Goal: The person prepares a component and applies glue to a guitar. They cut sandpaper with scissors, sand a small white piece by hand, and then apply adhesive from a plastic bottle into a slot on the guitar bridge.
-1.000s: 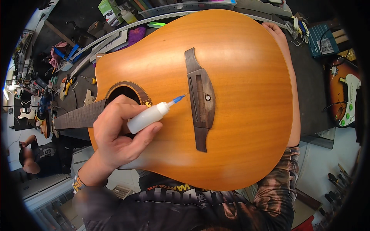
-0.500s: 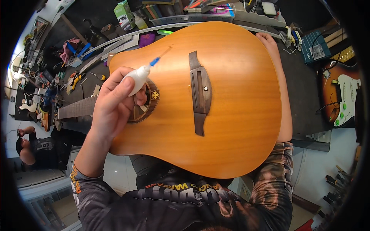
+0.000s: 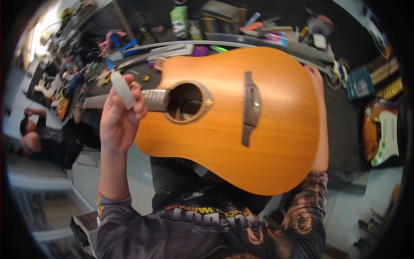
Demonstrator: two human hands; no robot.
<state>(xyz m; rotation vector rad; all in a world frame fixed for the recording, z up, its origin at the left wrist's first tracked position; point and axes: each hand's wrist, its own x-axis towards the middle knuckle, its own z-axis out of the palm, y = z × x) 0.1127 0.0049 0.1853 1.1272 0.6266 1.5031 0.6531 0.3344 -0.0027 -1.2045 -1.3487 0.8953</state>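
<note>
We saw the left hand (image 3: 120, 123) with its fingers wrapped around a small white bottle (image 3: 123, 91), blue tip (image 3: 109, 64) upward, covering part of the fretboard (image 3: 154, 99). The acoustic guitar (image 3: 284, 125) lay across the near edge of the dark bench (image 3: 345, 116), hiding a stretch of it. The right hand (image 3: 316, 75) touched the guitar's rim; its fingertips were hard to make out, so we could not tell whether they gripped. Toward the bench's left end we found the cluttered tools (image 3: 79, 82) too blurred to name. Near its right edge lay an electric guitar (image 3: 387, 136).
</note>
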